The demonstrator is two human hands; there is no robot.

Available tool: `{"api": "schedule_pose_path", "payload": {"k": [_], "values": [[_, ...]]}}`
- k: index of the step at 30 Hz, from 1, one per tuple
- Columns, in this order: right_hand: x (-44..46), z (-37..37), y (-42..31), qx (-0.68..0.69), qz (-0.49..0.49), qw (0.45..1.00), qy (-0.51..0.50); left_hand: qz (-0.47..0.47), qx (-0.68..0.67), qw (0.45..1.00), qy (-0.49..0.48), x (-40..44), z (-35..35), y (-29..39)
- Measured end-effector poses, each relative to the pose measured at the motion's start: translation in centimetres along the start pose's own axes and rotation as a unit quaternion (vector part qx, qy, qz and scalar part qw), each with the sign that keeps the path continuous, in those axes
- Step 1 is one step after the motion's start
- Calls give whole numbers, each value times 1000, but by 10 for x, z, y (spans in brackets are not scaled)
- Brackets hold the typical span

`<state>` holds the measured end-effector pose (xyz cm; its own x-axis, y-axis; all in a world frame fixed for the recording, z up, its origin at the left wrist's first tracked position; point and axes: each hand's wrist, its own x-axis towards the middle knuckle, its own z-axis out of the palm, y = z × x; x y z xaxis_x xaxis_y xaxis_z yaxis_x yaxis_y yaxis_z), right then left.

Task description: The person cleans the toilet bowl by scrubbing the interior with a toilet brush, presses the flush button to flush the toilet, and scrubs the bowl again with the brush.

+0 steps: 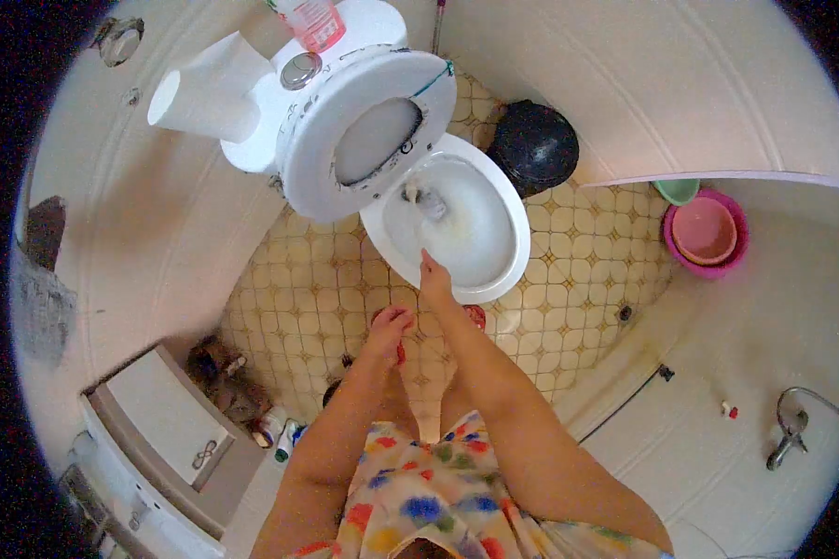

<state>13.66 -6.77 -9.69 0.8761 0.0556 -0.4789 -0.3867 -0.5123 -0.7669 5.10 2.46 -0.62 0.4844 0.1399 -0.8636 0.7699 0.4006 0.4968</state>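
A white toilet stands in front of me with its seat and lid raised against the tank. There is a little water and a brownish mark inside the bowl. My right hand hovers at the bowl's near rim, one finger stretched toward the inside; nothing shows in it. Lower and to the left, my left hand hangs above the floor with its fingers loosely apart and no object visible in them. A round flush button sits on top of the tank.
On the tank are a white paper roll and a pink bottle. A black bin stands right of the toilet. Pink basins lie farther right, near the bathtub with its faucet. A cabinet is at lower left.
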Motion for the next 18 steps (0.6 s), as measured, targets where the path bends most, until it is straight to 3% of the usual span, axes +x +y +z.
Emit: {"api": "schedule_pose_path", "payload": {"k": [3,5,7,9,12,15,18], "values": [[-34,-30,23,-73,-57,991,-101,-6,-73,997,-34,0,13,-4],[-38,-51,22,-77,-197,976,-44,-2,-71,997,-30,-4,20,-7],[-36,-63,16,-96,-223,969,-42,6,-93,996,-14,-10,27,-13],[-7,-65,3,-134,-140,977,-85,13,-114,993,2,-14,31,-18],[28,-66,18,-71,-78,991,-88,19,-116,993,21,-13,29,-36],[26,-72,29,-59,-167,977,-118,37,-125,991,19,11,16,-63],[21,-107,20,-224,-133,930,-259,19,-166,986,-6,19,14,-80]]}}
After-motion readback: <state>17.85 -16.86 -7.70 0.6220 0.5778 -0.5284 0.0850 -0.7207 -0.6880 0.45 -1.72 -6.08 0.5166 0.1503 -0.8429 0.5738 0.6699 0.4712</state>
